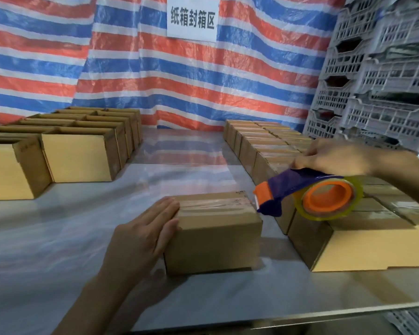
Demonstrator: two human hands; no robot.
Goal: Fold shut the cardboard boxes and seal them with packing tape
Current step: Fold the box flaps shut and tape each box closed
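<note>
A small closed cardboard box [215,235] sits in the middle of the table, with a strip of clear tape along its top seam. My left hand [143,235] rests flat on the box's left end, fingers straight over the top edge. My right hand [334,158] grips a tape dispenser [307,197] from above; it has a blue frame, an orange core and a roll of clear tape. The dispenser's orange cutter end touches the box's top right edge.
Open-topped boxes [78,155] stand in rows at the left. Closed taped boxes [273,146] fill the right side up to my right arm. Grey plastic crates [382,76] are stacked at the far right. A striped tarp hangs behind. The table's front edge [300,313] runs below.
</note>
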